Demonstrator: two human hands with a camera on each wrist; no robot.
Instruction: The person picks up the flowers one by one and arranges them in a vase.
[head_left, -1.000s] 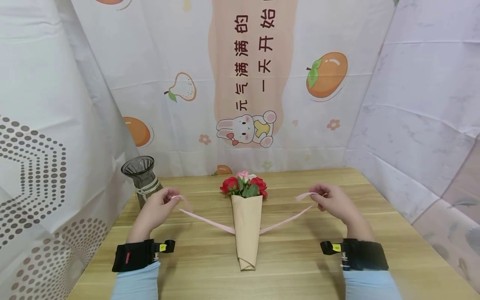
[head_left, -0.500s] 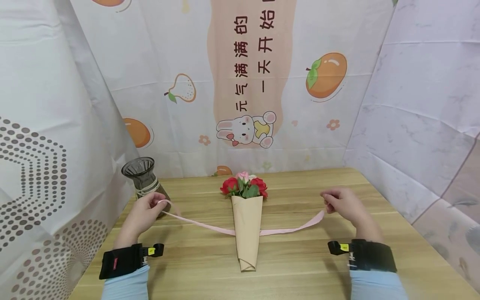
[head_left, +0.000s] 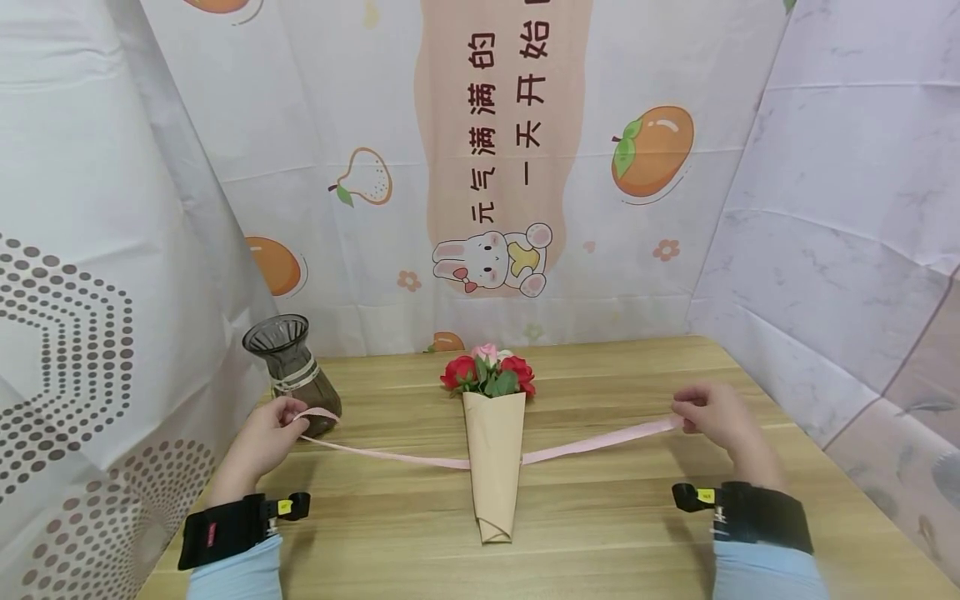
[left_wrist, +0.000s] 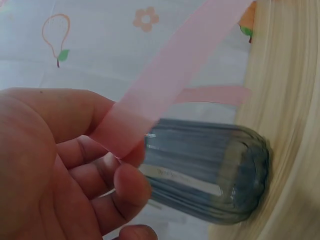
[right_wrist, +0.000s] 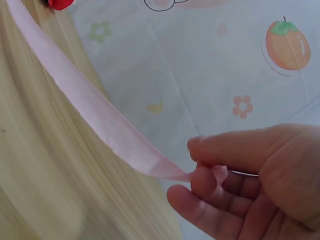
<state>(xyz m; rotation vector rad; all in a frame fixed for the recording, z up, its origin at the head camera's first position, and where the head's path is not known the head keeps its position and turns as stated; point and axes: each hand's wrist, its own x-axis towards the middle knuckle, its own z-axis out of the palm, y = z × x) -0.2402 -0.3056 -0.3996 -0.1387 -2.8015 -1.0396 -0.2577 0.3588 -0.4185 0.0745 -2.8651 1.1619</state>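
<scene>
A bouquet of red and pink roses (head_left: 487, 367) lies on the table in a tan paper wrap (head_left: 495, 458). Beneath the wrap runs a pink ribbon (head_left: 600, 439), coming out on both sides. My left hand (head_left: 262, 437) pinches the ribbon's left part, and a short loose tail hangs past the fingers. On the other side my right hand (head_left: 720, 421) pinches the right end between thumb and fingers, as the right wrist view also shows with the ribbon (right_wrist: 100, 115) stretching away. Both hands are raised above the table, well apart from the bouquet.
A grey glass vase (head_left: 300, 375) with a cord round its neck stands just behind my left hand; its ribbed body (left_wrist: 210, 170) fills much of the left wrist view. The wooden table (head_left: 600, 533) meets a printed cloth (head_left: 360, 275) at the back.
Both hands have moved outward and slightly down, drawing the ribbon wider and straighter. My right hand now grips nearer the ribbon's end. The bouquet and vase have stayed put.
</scene>
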